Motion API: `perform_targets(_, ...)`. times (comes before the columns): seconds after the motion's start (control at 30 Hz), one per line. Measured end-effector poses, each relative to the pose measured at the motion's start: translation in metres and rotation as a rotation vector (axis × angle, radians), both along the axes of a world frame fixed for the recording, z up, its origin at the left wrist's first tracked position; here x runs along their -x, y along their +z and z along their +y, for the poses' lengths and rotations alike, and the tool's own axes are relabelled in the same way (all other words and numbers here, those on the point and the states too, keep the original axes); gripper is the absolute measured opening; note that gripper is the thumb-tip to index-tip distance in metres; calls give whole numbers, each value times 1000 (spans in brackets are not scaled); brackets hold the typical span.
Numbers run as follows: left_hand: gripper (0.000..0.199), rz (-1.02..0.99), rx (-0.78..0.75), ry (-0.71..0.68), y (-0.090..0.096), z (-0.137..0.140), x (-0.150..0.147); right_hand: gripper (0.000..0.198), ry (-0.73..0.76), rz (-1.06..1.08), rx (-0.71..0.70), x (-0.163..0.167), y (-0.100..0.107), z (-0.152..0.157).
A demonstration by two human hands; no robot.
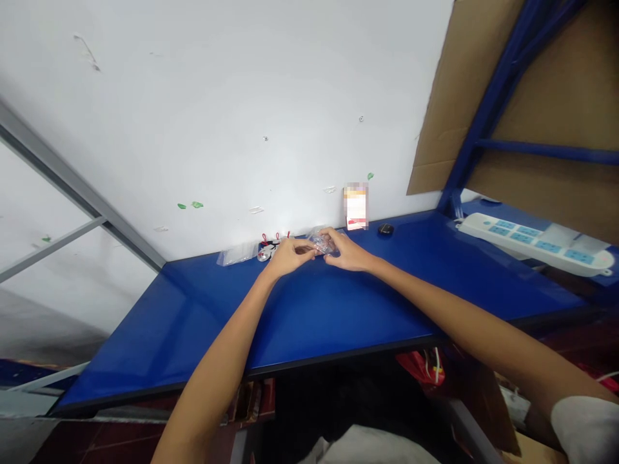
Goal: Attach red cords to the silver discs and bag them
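Observation:
My left hand (289,259) and my right hand (347,251) meet over the far side of the blue table. Between them is a crinkled clear plastic bag (319,240), with the fingers of both hands closed on it. What the bag contains is too small to make out. Just left of my left hand lie several small black and silvery pieces with red loops (265,252), partly covered by that hand. Beyond them to the left, flat clear plastic bags (238,253) rest on the tabletop.
The blue table (309,316) runs along a white wall (242,96). A small card with a blurred face (356,216) leans on the wall. Right of it sits a round black object (385,229). A white power strip (536,243) lies at the right, near a blue metal frame (464,142).

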State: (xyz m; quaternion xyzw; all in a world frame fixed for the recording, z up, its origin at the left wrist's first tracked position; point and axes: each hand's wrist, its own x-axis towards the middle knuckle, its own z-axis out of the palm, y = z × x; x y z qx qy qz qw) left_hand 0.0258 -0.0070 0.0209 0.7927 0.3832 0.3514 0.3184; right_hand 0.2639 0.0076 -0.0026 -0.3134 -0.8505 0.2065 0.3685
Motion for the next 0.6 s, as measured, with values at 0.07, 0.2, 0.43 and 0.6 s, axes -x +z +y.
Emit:
perform_targets(0.07, 24, 37, -34, 5, 2, -1, 1, 58, 23, 15, 30, 0, 1, 0)
perform_targets(0.2, 24, 93, -64, -24, 5, -2, 3, 55, 62, 35, 84, -1, 3, 1)
perform_targets(0.43, 24, 132, -117, -12, 6, -4, 1, 49, 110, 22, 135, -1, 5, -1)
perform_targets(0.6, 29, 124, -35, -113, 5, -7, -4, 54, 57, 36, 121, 2, 1, 1)
